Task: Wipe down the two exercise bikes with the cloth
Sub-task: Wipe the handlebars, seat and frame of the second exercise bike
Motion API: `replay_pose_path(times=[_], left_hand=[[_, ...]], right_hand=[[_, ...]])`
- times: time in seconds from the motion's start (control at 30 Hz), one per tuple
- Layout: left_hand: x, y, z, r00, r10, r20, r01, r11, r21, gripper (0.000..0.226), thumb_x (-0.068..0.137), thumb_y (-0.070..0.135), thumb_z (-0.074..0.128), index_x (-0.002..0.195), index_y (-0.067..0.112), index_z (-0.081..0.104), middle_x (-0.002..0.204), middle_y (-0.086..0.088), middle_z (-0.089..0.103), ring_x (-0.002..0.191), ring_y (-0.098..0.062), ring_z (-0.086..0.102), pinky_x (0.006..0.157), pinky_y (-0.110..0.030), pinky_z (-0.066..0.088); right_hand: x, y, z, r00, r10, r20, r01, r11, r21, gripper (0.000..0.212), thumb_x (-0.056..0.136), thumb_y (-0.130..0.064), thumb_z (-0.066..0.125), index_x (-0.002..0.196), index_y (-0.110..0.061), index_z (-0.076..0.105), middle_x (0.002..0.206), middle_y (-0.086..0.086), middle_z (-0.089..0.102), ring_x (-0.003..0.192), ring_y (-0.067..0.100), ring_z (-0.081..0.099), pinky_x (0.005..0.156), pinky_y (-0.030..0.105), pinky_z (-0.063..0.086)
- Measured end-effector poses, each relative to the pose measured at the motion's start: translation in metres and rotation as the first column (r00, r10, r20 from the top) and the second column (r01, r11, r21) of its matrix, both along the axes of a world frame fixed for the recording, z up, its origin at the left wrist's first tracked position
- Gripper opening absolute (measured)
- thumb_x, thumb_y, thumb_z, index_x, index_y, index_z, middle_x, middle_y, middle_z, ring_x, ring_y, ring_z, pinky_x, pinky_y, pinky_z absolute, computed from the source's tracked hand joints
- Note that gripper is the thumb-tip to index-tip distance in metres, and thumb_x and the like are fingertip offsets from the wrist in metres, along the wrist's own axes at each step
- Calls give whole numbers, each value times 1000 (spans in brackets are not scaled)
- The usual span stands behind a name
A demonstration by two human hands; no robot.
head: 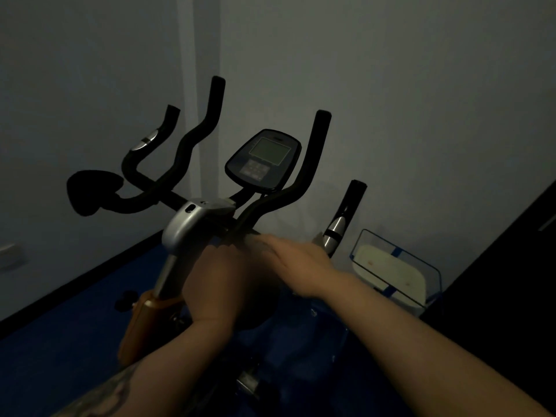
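The exercise bike with black curved handlebars (207, 121) and a grey metal post (183, 227) is seen close up by the pale wall (391, 85), with a dark screen box (263, 159) on top. The left hand (218, 284) is placed on the bike just below the handlebars; its fingers are hidden, so its hold cannot be told. The right hand (296, 260) is blurred, with fingers stretched flat. The cloth cannot be made out. Near the wall, a clear bin with blue edges (433, 275) holds a white tub (388, 269).
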State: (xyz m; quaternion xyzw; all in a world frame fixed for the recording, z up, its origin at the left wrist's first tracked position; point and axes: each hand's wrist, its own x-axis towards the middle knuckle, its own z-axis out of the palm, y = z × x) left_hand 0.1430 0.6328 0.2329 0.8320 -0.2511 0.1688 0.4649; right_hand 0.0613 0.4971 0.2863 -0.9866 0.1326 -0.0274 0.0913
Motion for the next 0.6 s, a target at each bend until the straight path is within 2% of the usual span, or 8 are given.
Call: replay_pose_path(times=[0.1,0.2,0.33,0.43,0.5,0.6], left_hand=[[0,0,-1,1000,-4,-2,4,1000,-6,41,93,36,37,65,12,54,65,2,43,54,-19,47,45,-24,26],[0,-1,0,1000,6,-12,-6,1000,0,42,93,37,36,66,11,55,67,0,45,55,-20,48,47,-27,32],[-1,0,-1,1000,-4,-3,4,1000,4,43,92,37,35,67,9,55,68,-3,47,55,-23,49,47,-29,32],[-1,-1,-1,1000,-2,7,2,1000,4,46,91,41,31,66,10,55,68,-2,47,55,-22,49,47,-31,36],[0,-1,-2,1000,2,11,-2,1000,-2,46,91,41,31,65,11,54,67,0,45,55,-21,49,46,-30,35],[1,-1,-1,1000,17,24,-17,1000,4,43,91,38,34,65,11,54,66,1,43,54,-20,47,47,-25,27]], right_hand=[[-18,-5,10,993,67,-94,-66,998,23,50,102,-46,28,151,-37,18,143,2,47,119,26,53,96,39,43],[1,-3,10,987,-21,-159,23,1000,11,48,103,-47,24,149,-31,23,133,8,55,111,27,56,87,36,45],[37,4,8,975,-114,-189,164,948,273,45,105,-42,22,135,-14,41,128,16,57,106,28,55,82,32,39],[26,-5,13,959,-95,-267,158,961,225,43,105,-40,26,129,-8,43,125,19,56,104,28,55,75,29,33],[23,-11,17,943,-113,-312,177,967,185,45,105,-39,26,131,-6,43,128,19,55,110,30,54,77,28,33],[38,-3,17,955,-93,-282,168,952,255,49,106,-38,21,133,-6,47,133,19,53,115,29,52,91,31,37]])
